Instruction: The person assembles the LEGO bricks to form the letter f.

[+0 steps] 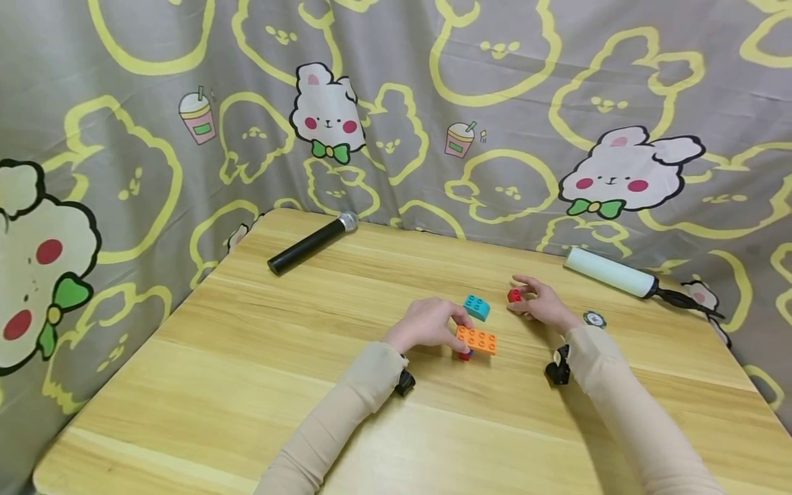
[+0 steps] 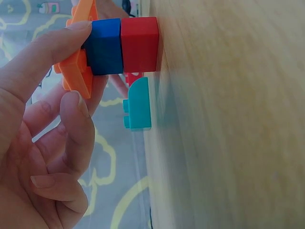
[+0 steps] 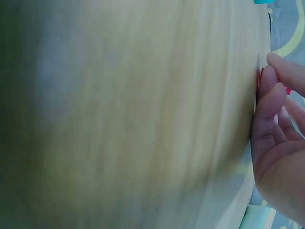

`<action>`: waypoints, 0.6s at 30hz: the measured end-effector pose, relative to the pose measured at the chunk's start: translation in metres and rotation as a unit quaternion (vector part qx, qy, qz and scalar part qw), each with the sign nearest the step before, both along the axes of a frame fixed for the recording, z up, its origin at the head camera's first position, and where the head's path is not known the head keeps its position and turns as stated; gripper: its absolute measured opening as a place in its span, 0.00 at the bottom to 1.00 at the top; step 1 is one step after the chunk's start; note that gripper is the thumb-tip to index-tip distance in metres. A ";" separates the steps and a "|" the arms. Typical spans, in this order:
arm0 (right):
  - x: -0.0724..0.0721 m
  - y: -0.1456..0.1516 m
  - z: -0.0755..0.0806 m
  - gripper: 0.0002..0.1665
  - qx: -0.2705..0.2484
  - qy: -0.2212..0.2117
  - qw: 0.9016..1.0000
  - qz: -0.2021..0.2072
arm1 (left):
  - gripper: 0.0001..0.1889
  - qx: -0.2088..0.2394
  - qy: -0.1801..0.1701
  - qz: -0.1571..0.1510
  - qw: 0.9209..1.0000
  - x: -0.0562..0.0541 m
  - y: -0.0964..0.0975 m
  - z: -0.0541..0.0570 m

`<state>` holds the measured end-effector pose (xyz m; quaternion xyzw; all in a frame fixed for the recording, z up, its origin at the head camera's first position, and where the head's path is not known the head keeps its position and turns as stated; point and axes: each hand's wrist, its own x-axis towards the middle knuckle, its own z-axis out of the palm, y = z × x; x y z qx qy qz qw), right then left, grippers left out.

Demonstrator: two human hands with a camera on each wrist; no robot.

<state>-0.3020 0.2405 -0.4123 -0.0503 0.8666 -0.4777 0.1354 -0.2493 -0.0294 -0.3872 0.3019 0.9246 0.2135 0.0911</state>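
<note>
My left hand (image 1: 431, 323) holds an orange brick (image 1: 478, 339) by its end, thumb on the near side and fingers on the far side. Under that flat studded brick are a blue brick (image 2: 104, 46) and a red block (image 2: 139, 44), stacked in line. Just beyond them a teal brick (image 1: 476, 307) with one rounded end lies on the table. Farther right, my right hand (image 1: 543, 304) has its thumb and fingers around a small red brick (image 1: 515, 295) at the tabletop. Its fingers partly hide this brick in the right wrist view.
A black microphone (image 1: 312, 243) lies at the back left of the wooden table (image 1: 216, 385). At the back right is a white roller with a black handle (image 1: 612, 272). A round chip (image 1: 595, 319) lies beside the right wrist. A patterned curtain (image 1: 396, 124) hangs behind.
</note>
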 end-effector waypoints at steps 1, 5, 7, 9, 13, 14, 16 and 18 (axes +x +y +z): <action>0.001 -0.001 0.001 0.46 0.001 0.002 1.000 -0.001 | 0.19 0.000 -0.001 0.001 1.000 0.000 0.000 0.000; 0.006 -0.003 0.004 0.46 0.000 0.004 1.000 -0.006 | 0.19 -0.001 -0.003 0.004 1.000 0.001 0.000 0.002; 0.009 -0.005 0.006 0.46 0.001 0.007 1.000 -0.007 | 0.19 -0.002 -0.003 0.006 1.000 0.001 0.000 0.002; 0.014 -0.008 0.009 0.46 0.000 0.008 1.000 -0.010 | 0.19 -0.003 -0.003 0.007 1.000 0.002 0.000 0.002; 0.030 -0.018 0.017 0.46 -0.014 0.017 1.000 0.002 | 0.19 -0.001 -0.005 0.004 1.000 0.001 0.001 0.002; 0.034 -0.020 0.018 0.45 -0.020 0.020 1.000 0.007 | 0.19 -0.001 -0.005 0.003 1.000 0.001 0.001 0.002; 0.043 -0.027 0.020 0.44 -0.034 0.034 0.999 0.017 | 0.19 0.000 -0.003 0.002 1.000 0.001 0.001 0.002; 0.052 -0.033 0.022 0.43 -0.053 0.046 0.997 0.025 | 0.20 -0.001 0.004 0.000 1.000 0.000 0.002 0.002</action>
